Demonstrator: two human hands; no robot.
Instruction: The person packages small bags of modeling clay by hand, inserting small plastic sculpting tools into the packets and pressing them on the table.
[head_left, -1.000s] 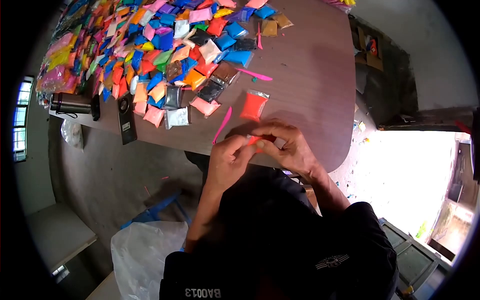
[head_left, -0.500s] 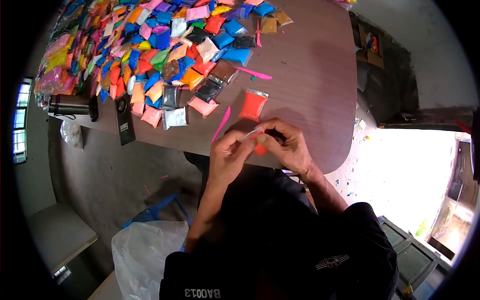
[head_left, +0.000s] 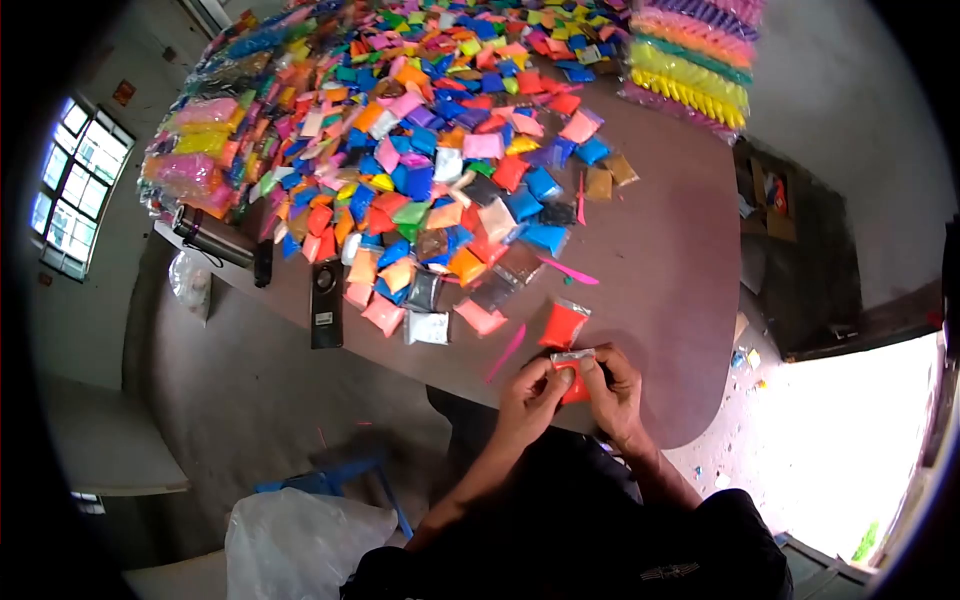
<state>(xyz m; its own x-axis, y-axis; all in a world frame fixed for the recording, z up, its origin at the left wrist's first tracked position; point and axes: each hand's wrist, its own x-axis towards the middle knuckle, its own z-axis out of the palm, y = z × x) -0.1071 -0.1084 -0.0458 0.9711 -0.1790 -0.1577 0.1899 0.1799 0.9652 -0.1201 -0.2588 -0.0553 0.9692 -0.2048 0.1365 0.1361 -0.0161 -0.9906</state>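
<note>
Between my two hands is a small clear packet (head_left: 573,388) with red-orange, clay-like filling, close to the table's near edge. My left hand (head_left: 532,402) pinches its left side with thumb and fingers. On the right side, my right hand (head_left: 613,392) grips it the same way, thumb on top. The packet's clear top strip faces away from me. Just beyond it lies a second red packet (head_left: 565,325), flat on the brown table (head_left: 660,300). A pink plastic knife (head_left: 506,353) rests left of that packet, and another pink knife (head_left: 570,270) lies farther back.
A large heap of colourful packets (head_left: 420,185) covers the table's left and far parts. Bundles of coloured packs (head_left: 690,65) stand at the far right. A metal flask (head_left: 215,237) and a dark oblong object (head_left: 326,305) sit at the left edge. A clear plastic bag (head_left: 300,545) is below.
The camera view has tilted up, showing more of the heap. In my hands, the packet's clear top strip now lies straighter across, with both thumbs near it.
</note>
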